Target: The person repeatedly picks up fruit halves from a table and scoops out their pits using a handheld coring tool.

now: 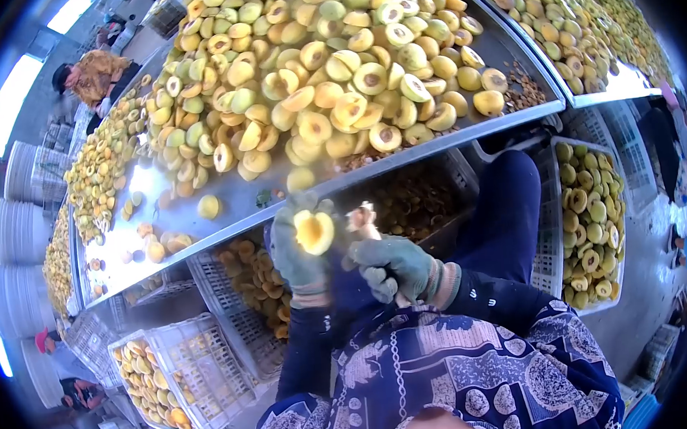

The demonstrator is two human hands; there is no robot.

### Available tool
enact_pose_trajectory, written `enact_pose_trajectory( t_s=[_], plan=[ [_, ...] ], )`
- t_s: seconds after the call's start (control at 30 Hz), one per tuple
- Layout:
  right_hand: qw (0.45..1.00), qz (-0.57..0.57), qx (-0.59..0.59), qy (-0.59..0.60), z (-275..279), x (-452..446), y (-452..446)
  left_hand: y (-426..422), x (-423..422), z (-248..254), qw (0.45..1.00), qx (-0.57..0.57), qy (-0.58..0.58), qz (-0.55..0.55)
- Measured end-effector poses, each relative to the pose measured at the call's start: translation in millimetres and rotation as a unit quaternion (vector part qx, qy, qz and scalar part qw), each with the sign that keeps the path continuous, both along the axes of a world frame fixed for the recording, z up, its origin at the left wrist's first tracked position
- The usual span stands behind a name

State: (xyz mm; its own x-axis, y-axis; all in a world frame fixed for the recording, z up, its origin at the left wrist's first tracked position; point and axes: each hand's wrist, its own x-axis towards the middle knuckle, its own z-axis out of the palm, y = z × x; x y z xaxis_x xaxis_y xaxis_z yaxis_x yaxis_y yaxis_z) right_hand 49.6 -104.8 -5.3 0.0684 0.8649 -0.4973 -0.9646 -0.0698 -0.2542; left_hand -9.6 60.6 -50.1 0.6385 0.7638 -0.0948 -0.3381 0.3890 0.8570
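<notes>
Fruit (342,65) lies heaped on your metal table (241,213), crates (211,364) around the floor (646,251); fingers of your left hand (295,266) hold a fruit half (315,232), your right hand's (403,269) wrap a tool (369,229).

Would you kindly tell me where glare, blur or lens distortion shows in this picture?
Head view: glare whitens patches of the metal table; head view: the left hand looks softly blurred, its fingertips especially; head view: the scene curves fisheye-style into black corners.

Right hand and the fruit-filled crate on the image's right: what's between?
In the head view, the wearer's dark blue trouser leg lies between the gloved right hand and the crate.
</notes>
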Motion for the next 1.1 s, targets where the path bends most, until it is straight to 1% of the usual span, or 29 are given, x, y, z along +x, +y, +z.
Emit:
enact_pose_trajectory(
  t_s=[0.03, 0.07, 0.13, 0.17, 0.2, 0.23, 0.27, 0.33, 0.37, 0.4, 0.43, 0.47, 0.5, 0.53, 0.57, 0.6, 0.63, 0.67, 0.73, 0.8, 0.83, 0.9, 0.93, 0.97, 1.03, 1.07, 1.1],
  plan=[
    [1.000, -0.022, -0.012, 0.009, -10, 4, 4, 9, -9, 9, 0.999, -0.036, -0.035, -0.004],
    [0.999, 0.004, -0.032, -0.013, -34, 11, 5, 28, -17, 5, 1.000, 0.007, 0.008, 0.018],
    [0.998, 0.026, -0.029, 0.039, -64, 28, 6, 68, -45, -2, 0.998, 0.036, 0.042, 0.042],
    [0.998, -0.001, -0.025, 0.056, -80, 34, 5, 86, -57, -9, 0.977, 0.184, 0.077, 0.076],
    [0.997, -0.031, -0.024, 0.072, -90, 42, 3, 104, -69, -18, 0.931, 0.320, 0.119, 0.130],
    [0.993, -0.055, -0.079, 0.065, -89, 50, 6, 119, -76, -15, 0.946, 0.248, 0.155, 0.142],
    [0.989, -0.070, -0.127, 0.020, -89, 55, 10, 133, -83, -12, 0.954, 0.173, 0.191, 0.150],
    [0.979, -0.086, -0.184, -0.013, -97, 64, 22, 156, -87, -1, 0.894, 0.319, 0.282, 0.138],
    [0.974, -0.083, -0.201, -0.066, -100, 66, 29, 169, -81, 10, 0.869, 0.379, 0.298, 0.107],
    [0.965, -0.082, -0.218, -0.120, -101, 64, 36, 185, -72, -4, 0.801, 0.499, 0.287, 0.162],
    [0.952, -0.087, -0.236, -0.174, -100, 63, 41, 208, -72, -20, 0.738, 0.554, 0.359, 0.139],
    [0.938, -0.047, -0.236, -0.249, -91, 59, 41, 241, -68, -41, 0.670, 0.605, 0.415, 0.111],
    [0.933, 0.084, -0.257, -0.238, -90, 65, 39, 282, -65, -77, 0.514, 0.711, 0.475, 0.071],
    [0.908, 0.088, -0.218, -0.347, -95, 62, 32, 304, -47, -95, 0.495, 0.720, 0.485, 0.027],
    [0.803, 0.082, -0.119, -0.578, -112, 53, 24, 311, -24, -101, 0.506, 0.715, 0.483, -0.007],
    [0.643, 0.061, -0.064, -0.761, -123, 48, 17, 315, 0, -105, 0.520, 0.711, 0.473, -0.024],
    [0.529, 0.003, -0.025, -0.848, -130, 48, 16, 315, 22, -106, 0.531, 0.708, 0.465, -0.027],
    [0.835, 0.016, -0.191, -0.515, -127, 37, 16, 312, 34, -101, 0.546, 0.702, 0.457, -0.022],
    [0.863, 0.091, -0.278, -0.411, -53, 43, 3, 295, 34, -83, 0.599, 0.672, 0.434, 0.020],
    [0.871, 0.104, -0.268, -0.399, -74, 46, -2, 269, 25, -51, 0.686, 0.615, 0.382, 0.074],
    [0.885, 0.077, -0.282, -0.363, -68, 43, 0, 254, 19, -35, 0.735, 0.575, 0.347, 0.095],
    [0.917, 0.028, -0.226, -0.327, -57, 39, -5, 213, 10, -2, 0.826, 0.486, 0.269, 0.094],
    [0.934, -0.004, -0.194, -0.300, -52, 38, -3, 192, 7, 10, 0.866, 0.438, 0.228, 0.079],
    [0.936, -0.012, -0.183, -0.300, -43, 39, 2, 169, 6, 21, 0.898, 0.394, 0.192, 0.046],
    [0.944, -0.027, -0.171, -0.280, -24, 41, 13, 116, 10, 38, 0.943, 0.300, 0.128, -0.063],
    [0.966, -0.045, -0.112, -0.229, -17, 41, 14, 96, 12, 35, 0.948, 0.269, 0.103, -0.136],
    [0.986, -0.074, -0.044, -0.141, -21, 43, 23, 67, 16, 43, 0.941, 0.253, 0.082, -0.210]
  ],
)
